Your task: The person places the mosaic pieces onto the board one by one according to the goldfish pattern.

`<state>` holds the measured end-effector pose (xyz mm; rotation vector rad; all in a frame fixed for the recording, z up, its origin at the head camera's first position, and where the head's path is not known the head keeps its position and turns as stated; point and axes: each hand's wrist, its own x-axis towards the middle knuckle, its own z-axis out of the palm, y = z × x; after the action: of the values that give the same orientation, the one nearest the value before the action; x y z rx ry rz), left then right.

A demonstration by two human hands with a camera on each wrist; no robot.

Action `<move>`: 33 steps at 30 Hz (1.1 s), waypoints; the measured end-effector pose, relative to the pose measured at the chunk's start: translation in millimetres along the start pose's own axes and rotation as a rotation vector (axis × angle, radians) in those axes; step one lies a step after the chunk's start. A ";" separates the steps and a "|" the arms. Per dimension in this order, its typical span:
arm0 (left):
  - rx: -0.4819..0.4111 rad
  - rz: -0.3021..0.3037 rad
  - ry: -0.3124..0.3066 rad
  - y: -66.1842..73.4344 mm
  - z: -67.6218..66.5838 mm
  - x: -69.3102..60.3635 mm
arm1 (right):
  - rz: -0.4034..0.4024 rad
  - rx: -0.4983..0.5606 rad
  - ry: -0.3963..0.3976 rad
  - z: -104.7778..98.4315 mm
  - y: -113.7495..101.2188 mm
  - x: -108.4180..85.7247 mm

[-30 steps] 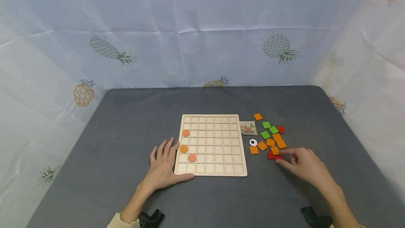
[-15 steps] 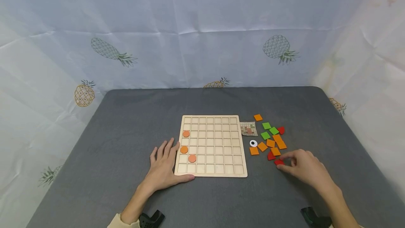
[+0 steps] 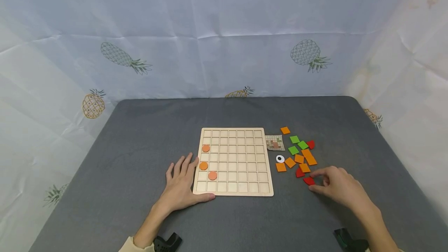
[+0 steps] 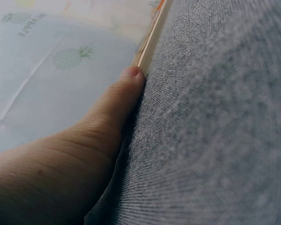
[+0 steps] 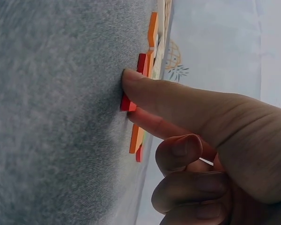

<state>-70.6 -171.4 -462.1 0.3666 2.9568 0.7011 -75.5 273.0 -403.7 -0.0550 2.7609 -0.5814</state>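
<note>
At the lower left corner of a light wooden grid board [image 3: 232, 166], my left hand [image 3: 179, 191] lies with fingers spread along its left side and thumb along its near edge. The left wrist view shows the thumb [image 4: 114, 101] touching the board's side. Three round orange discs, one of them this disc [image 3: 212, 175], sit in cells at the board's left. My right hand [image 3: 337, 188] pinches a small red tile [image 3: 309, 181] flat on the cloth between thumb and index finger. In the right wrist view the thumb partly hides this red tile [image 5: 127, 103]; the other fingers are curled.
Several orange tiles [image 3: 281, 167], green tiles [image 3: 293, 150] and two more red pieces, one being this red piece [image 3: 300, 172], lie loose right of the board. A white ring with a black centre [image 3: 280, 159] and a small pattern card [image 3: 275, 142] lie by the board's right edge.
The right hand has drawn the red tile slightly toward the person, out from beside the orange tile and the other red piece. The left hand has stayed at the board's corner.
</note>
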 end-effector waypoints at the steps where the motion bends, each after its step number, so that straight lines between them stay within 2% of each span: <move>1: -0.001 -0.001 -0.001 -0.1 0.1 -0.1 | 0.000 -0.003 0.003 0.2 0.0 0.1; 8: -0.002 -0.012 -0.005 -0.3 0.6 0.7 | -0.011 -0.033 0.024 2.3 -0.9 0.3; 20: -0.009 0.006 0.018 1.1 1.4 -1.3 | -0.073 -0.040 0.060 5.2 -4.1 -2.4; 25: -0.001 0.014 0.027 1.5 1.1 -0.5 | -0.105 -0.030 0.075 5.5 -14.0 -3.9; 33: 0.005 -0.002 0.004 2.2 -2.2 0.3 | -0.141 -0.014 0.132 6.4 -33.9 -3.2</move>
<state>-70.8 -170.3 -459.2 0.3624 2.9624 0.6951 -71.4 239.8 -394.8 -0.2244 2.9065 -0.6228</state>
